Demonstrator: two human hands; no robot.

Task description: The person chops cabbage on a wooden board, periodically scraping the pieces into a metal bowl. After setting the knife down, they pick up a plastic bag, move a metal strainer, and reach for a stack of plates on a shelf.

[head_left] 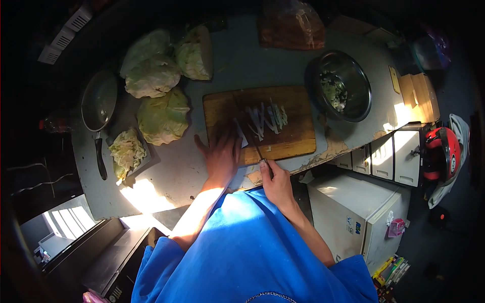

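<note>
My right hand is closed round the handle of a knife, whose blade reaches up over the wooden cutting board. My left hand rests at the board's left front part, fingers forward on a pale piece of cabbage beside the blade. The tips of those fingers are in shadow. Right of the knife, thin cut strips lie on the board. A metal bowl with chopped pieces inside stands to the right of the board.
Cabbages and a pile of leaves lie on the table at left, near a pan. A plastic bag sits behind the board. Below right stand a white cabinet and a red helmet.
</note>
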